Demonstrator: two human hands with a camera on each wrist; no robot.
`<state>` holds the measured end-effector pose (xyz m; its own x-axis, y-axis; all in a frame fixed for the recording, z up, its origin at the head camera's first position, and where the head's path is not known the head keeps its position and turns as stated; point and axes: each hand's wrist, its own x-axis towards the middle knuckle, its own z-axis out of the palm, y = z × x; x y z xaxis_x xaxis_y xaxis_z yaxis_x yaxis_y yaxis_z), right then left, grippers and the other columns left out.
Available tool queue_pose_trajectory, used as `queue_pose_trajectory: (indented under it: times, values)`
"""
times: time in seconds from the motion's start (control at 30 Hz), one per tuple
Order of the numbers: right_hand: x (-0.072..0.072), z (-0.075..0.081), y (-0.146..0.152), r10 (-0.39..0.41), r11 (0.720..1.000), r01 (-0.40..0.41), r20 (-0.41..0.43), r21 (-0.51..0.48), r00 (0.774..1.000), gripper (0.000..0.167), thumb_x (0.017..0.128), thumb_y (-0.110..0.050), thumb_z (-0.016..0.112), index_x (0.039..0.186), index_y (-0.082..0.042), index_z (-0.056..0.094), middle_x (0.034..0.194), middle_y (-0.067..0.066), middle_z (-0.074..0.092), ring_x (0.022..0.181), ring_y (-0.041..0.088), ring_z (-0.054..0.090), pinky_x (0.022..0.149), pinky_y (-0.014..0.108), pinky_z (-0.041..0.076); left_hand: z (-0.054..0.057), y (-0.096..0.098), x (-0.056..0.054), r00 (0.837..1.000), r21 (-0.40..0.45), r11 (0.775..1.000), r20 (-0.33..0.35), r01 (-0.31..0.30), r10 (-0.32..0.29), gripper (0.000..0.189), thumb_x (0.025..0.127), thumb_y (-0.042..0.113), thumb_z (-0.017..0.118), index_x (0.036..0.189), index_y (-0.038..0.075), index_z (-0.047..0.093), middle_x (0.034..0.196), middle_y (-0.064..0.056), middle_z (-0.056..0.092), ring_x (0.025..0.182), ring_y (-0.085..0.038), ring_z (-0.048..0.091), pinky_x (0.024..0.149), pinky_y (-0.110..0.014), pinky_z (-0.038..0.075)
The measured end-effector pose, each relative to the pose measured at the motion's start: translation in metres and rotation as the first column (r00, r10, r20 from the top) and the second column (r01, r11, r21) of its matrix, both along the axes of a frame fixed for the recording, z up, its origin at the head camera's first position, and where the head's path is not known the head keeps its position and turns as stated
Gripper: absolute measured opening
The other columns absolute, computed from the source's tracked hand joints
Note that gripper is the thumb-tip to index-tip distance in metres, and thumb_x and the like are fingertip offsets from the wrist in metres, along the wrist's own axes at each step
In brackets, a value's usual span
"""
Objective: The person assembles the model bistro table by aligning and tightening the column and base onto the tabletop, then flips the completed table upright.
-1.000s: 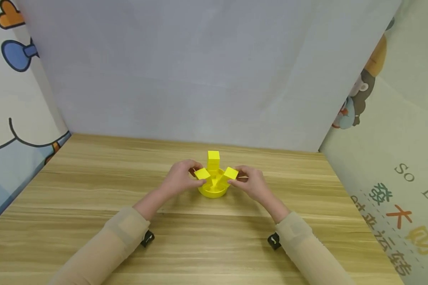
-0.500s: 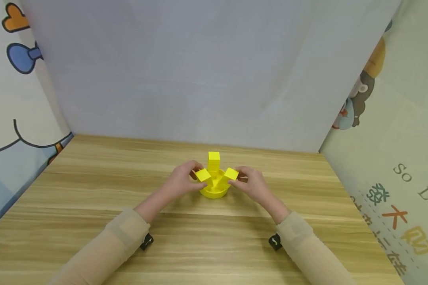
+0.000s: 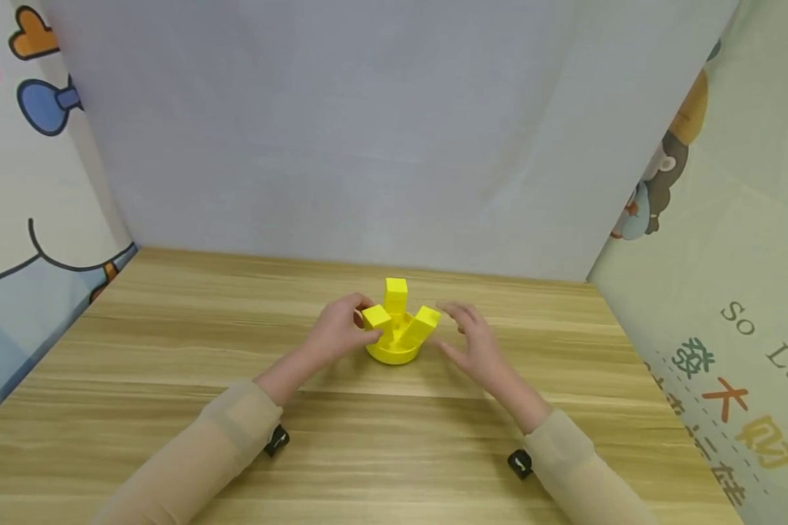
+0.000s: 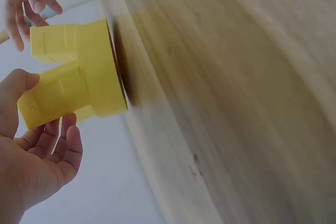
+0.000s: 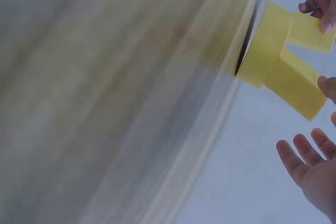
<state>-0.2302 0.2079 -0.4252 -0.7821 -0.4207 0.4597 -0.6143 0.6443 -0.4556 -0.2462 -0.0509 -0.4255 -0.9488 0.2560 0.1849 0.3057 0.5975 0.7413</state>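
Observation:
A round yellow base (image 3: 394,356) stands on the wooden table with three square yellow posts rising from it. The back post (image 3: 396,293) is upright, while the left post (image 3: 377,318) and right post (image 3: 422,326) lean outward. My left hand (image 3: 336,330) holds the left post between thumb and fingers; the left wrist view shows the fingers (image 4: 67,142) curled beneath that post (image 4: 55,95). On the other side my right hand (image 3: 478,351) is spread beside the right post, thumb and fingers apart. In the right wrist view its thumb overlaps the post's end (image 5: 302,85); contact is unclear.
The wooden table (image 3: 394,452) extends around the yellow piece. Behind it hangs a plain grey-white cloth (image 3: 341,146). Printed sheets with cartoons and lettering stand at the left (image 3: 52,175) and right (image 3: 729,219). Each wrist wears a black device.
My right hand has let go of the right post, spread its fingers and drawn slightly right. The left hand keeps its hold. The yellow piece has turned or tilted very slightly.

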Motion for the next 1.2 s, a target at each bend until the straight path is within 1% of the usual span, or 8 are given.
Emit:
queue_pose_trajectory:
  times: [0.17, 0.4, 0.53, 0.73, 0.83, 0.97, 1.1, 1.2]
  values:
    - [0.010, 0.003, 0.000, 0.028, 0.997, -0.018, -0.125, 0.079, 0.992, 0.058, 0.077, -0.009, 0.078, 0.129, -0.010, 0.052, 0.124, 0.011, 0.052, 0.113, 0.029, 0.052, 0.092, 0.044, 0.049, 0.005, 0.004, 0.001, 0.998, 0.015, 0.999, -0.042, -0.042, 0.043, 0.042, 0.076, 0.021, 0.074, 0.111, 0.003, 0.059, 0.094, -0.007, 0.063, 0.080, -0.020, 0.058, 0.065, -0.027, 0.050]
    - [0.021, 0.009, -0.009, 0.083, 0.988, -0.053, -0.208, 0.144, 0.975, 0.058, 0.073, -0.012, 0.081, 0.124, -0.012, 0.053, 0.119, 0.011, 0.051, 0.109, 0.027, 0.052, 0.090, 0.040, 0.050, 0.010, 0.006, 0.004, 0.993, 0.028, 0.995, -0.072, -0.092, 0.094, 0.043, 0.078, 0.023, 0.074, 0.112, 0.002, 0.058, 0.097, -0.009, 0.062, 0.078, -0.020, 0.057, 0.064, -0.026, 0.050]
    - [0.026, 0.012, -0.015, 0.130, 0.982, -0.087, -0.264, 0.168, 0.956, 0.055, 0.069, -0.015, 0.083, 0.117, -0.010, 0.057, 0.115, 0.011, 0.054, 0.105, 0.027, 0.053, 0.089, 0.041, 0.049, 0.018, 0.006, 0.006, 0.989, 0.042, 0.990, -0.065, -0.134, 0.136, 0.044, 0.079, 0.026, 0.074, 0.112, 0.002, 0.060, 0.100, -0.011, 0.064, 0.078, -0.020, 0.058, 0.065, -0.028, 0.051]
    - [0.028, 0.012, -0.023, 0.163, 0.975, -0.107, -0.302, 0.195, 0.939, 0.052, 0.068, -0.018, 0.084, 0.112, -0.008, 0.059, 0.113, 0.008, 0.055, 0.105, 0.025, 0.052, 0.091, 0.039, 0.046, 0.035, 0.005, 0.008, 0.981, 0.066, 0.979, -0.006, -0.195, 0.196, 0.045, 0.080, 0.032, 0.073, 0.112, 0.002, 0.060, 0.102, -0.011, 0.063, 0.084, -0.023, 0.060, 0.068, -0.030, 0.053]
    - [0.028, 0.012, -0.027, 0.160, 0.977, -0.106, -0.313, 0.184, 0.936, 0.051, 0.068, -0.018, 0.084, 0.112, -0.008, 0.059, 0.113, 0.007, 0.055, 0.105, 0.024, 0.052, 0.091, 0.039, 0.046, 0.044, 0.005, 0.010, 0.974, 0.099, 0.969, 0.039, -0.226, 0.223, 0.047, 0.080, 0.034, 0.073, 0.112, 0.002, 0.059, 0.103, -0.010, 0.062, 0.087, -0.023, 0.060, 0.068, -0.029, 0.054]
    - [0.028, 0.012, -0.030, 0.148, 0.983, -0.100, -0.345, 0.153, 0.927, 0.050, 0.069, -0.017, 0.083, 0.111, -0.007, 0.058, 0.110, 0.007, 0.056, 0.103, 0.024, 0.051, 0.089, 0.039, 0.046, 0.056, 0.008, 0.014, 0.966, 0.127, 0.958, 0.069, -0.257, 0.249, 0.049, 0.079, 0.036, 0.073, 0.111, 0.002, 0.059, 0.103, -0.011, 0.062, 0.090, -0.024, 0.060, 0.070, -0.030, 0.054]
    - [0.028, 0.014, -0.032, 0.133, 0.989, -0.097, -0.379, 0.112, 0.916, 0.050, 0.067, -0.011, 0.083, 0.110, -0.006, 0.057, 0.107, 0.007, 0.056, 0.099, 0.023, 0.052, 0.085, 0.037, 0.045, 0.062, 0.009, 0.018, 0.962, 0.139, 0.953, 0.087, -0.270, 0.260, 0.050, 0.079, 0.037, 0.073, 0.111, 0.002, 0.059, 0.104, -0.011, 0.061, 0.091, -0.024, 0.059, 0.071, -0.031, 0.054]
    - [0.027, 0.015, -0.033, 0.119, 0.991, -0.086, -0.387, 0.100, 0.914, 0.049, 0.068, -0.010, 0.082, 0.110, -0.005, 0.057, 0.106, 0.006, 0.056, 0.097, 0.022, 0.052, 0.083, 0.036, 0.045, 0.063, 0.010, 0.021, 0.961, 0.160, 0.949, 0.090, -0.272, 0.260, 0.049, 0.079, 0.036, 0.073, 0.111, 0.001, 0.058, 0.103, -0.011, 0.061, 0.090, -0.024, 0.059, 0.071, -0.031, 0.054]
